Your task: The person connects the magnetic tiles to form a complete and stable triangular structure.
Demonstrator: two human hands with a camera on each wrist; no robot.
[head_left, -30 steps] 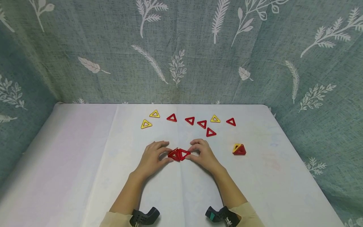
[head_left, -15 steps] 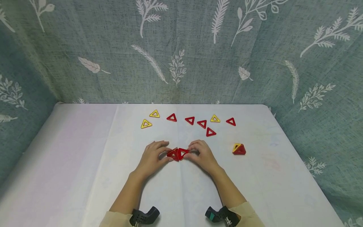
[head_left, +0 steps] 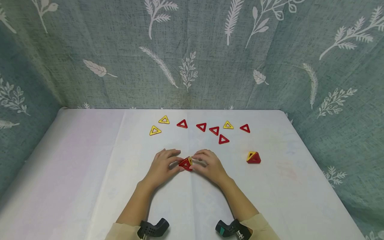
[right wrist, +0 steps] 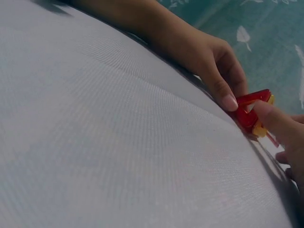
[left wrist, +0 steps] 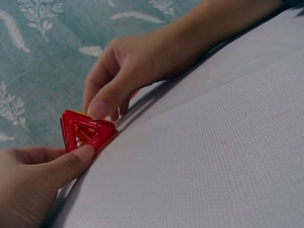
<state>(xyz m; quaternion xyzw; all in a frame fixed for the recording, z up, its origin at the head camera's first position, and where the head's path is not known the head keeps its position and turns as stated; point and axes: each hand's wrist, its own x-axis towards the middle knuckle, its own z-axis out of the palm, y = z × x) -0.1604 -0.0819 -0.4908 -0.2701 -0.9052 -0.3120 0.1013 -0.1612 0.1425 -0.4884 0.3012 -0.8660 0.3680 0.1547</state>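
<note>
A small pyramid (head_left: 185,163) of red triangular magnetic tiles, with a yellow face on its right side, stands on the table between both hands. My left hand (head_left: 164,166) pinches its left side, the thumb (left wrist: 76,161) pressing the red front tile. From the right, my right hand (head_left: 210,166) holds its thumb and index finger against the pyramid; the yellow part (right wrist: 260,129) shows beside that thumb in the right wrist view. A red sliver (right wrist: 272,139) sticks out below the yellow, the rest of it hidden by the right fingers.
Loose red tiles (head_left: 201,127) and yellow tiles (head_left: 164,120) lie flat in a scattered row at the back of the white table (head_left: 84,166). Another red and yellow pyramid (head_left: 253,158) stands to the right. A patterned cloth (head_left: 210,66) hangs behind the table.
My right hand has moved left, up to the pyramid. The red tile that reached out on the pyramid's right is no longer plainly seen, and yellow now shows there. The left hand has barely moved.
</note>
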